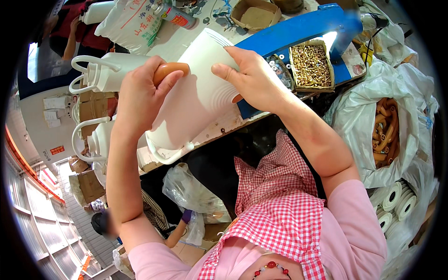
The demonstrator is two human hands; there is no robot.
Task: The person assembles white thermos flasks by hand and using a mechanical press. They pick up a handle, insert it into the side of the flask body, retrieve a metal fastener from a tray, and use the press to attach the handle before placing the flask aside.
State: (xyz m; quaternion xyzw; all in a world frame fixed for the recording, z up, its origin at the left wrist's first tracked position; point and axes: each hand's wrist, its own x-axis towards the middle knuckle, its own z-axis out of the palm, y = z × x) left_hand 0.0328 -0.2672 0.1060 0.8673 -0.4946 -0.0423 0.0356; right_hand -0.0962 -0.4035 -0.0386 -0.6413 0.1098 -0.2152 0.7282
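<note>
A white plastic flask casing [193,100] lies tilted across the bench edge, with ringed ridges toward its upper right end. A white loop handle [170,155] hangs at its lower left end. My left hand [142,86] is closed around a smooth orange-brown handle [171,70] against the casing's side; the far part of that handle is hidden by my fingers. Gripping the casing's ridged end is my right hand [259,77], thumb on the near surface and most fingers out of sight behind it.
More white flasks [112,70] with loop handles stand at left. A blue metal arm [294,30] spans the bench beside a box of brass rivets [311,65]. A spray can [175,16] lies at the back. Right, a white sack [359,126] holds brown handles. Another person [156,214] is at lower left.
</note>
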